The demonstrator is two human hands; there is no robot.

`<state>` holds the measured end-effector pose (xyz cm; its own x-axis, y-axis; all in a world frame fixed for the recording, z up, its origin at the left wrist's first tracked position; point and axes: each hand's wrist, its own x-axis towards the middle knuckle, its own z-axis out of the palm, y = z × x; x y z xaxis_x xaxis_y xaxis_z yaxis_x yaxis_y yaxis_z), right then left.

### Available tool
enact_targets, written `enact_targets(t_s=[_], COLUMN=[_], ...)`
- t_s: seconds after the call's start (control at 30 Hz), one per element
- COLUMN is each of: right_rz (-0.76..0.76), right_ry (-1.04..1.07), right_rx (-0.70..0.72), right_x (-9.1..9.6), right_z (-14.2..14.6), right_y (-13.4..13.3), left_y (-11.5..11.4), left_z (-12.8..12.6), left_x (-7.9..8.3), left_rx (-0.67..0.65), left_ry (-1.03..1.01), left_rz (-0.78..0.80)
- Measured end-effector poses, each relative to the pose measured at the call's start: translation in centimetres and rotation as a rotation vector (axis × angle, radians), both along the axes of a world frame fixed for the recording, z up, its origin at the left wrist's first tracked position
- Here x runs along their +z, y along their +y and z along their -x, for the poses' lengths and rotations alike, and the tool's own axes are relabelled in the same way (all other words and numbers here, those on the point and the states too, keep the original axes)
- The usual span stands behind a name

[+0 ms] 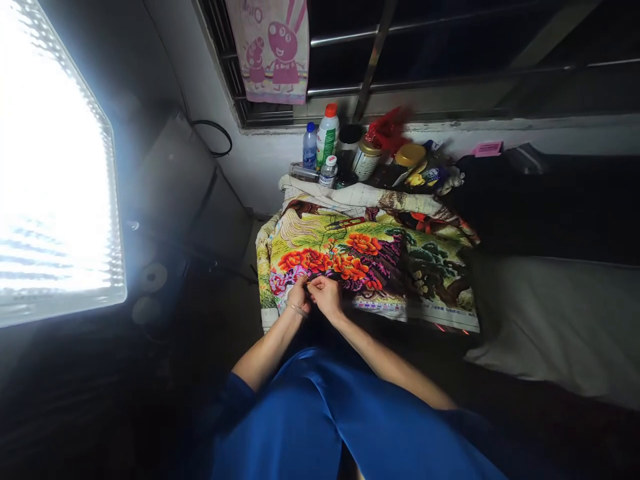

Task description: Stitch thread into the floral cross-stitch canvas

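Observation:
A large embroidered cloth [400, 260] with red flowers, green trees and pale hills lies spread in front of me. My left hand [299, 295] and my right hand [326, 295] meet at its near left edge, close to the red and purple flowers. Both hands have their fingers pinched together and touch each other over the cloth. What they pinch is too small to make out. A thin band circles my left wrist. My blue trousers [340, 420] fill the lower middle.
Behind the cloth stand bottles [327, 135], jars [367, 159] and small clutter under a barred window. A pink cartoon towel [275, 50] hangs on the bars. A bright light panel [55, 180] glares at left. A pale cushion [555, 327] lies at right.

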<state>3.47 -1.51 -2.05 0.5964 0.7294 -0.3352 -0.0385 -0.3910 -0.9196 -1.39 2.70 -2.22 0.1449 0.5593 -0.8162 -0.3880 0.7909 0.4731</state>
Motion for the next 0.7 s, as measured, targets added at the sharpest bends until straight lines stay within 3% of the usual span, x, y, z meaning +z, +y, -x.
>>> enact_targets(t_s=[0.17, 0.37, 0.7], right_rz=[-0.02, -0.058, -0.074], right_ry=[-0.029, 0.095, 0.157], right_rx=[-0.066, -0.132, -0.117], right_x=[-0.1, -0.1, 0.1], right_z=[0.5, 0.8, 0.7], right_y=[0.1, 0.0, 0.1], left_y=[0.1, 0.0, 0.0], left_z=[-0.1, 0.1, 0.3], left_x=[0.9, 1.7, 0.8], left_rx=[0.018, 0.017, 0.023], left_ry=[-0.025, -0.049, -0.059], left_rz=[0.056, 0.047, 0.014])
